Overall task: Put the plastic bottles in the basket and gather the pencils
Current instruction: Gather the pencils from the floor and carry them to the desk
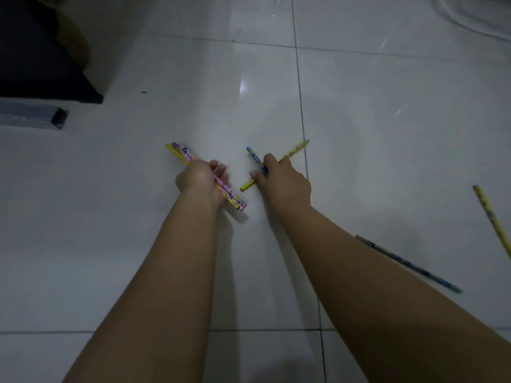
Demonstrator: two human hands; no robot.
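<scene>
My left hand (200, 179) is closed around a bundle of pencils (181, 152), pink and yellow, held just above the white tiled floor. My right hand (282, 181) grips a blue pencil (253, 155) and a yellow pencil (294, 148) that cross under its fingers; whether they touch the floor I cannot tell. A dark blue pencil (409, 264) lies loose on the floor to the right of my right forearm. Another yellow pencil (490, 217) lies at the far right edge. No plastic bottle or basket is in view.
A dark piece of furniture (38, 64) stands at the upper left, with a grey box (30, 117) below it. A white curved object (475, 20) shows at the top right corner. The floor (387, 134) is glossy white tile with dark grout lines.
</scene>
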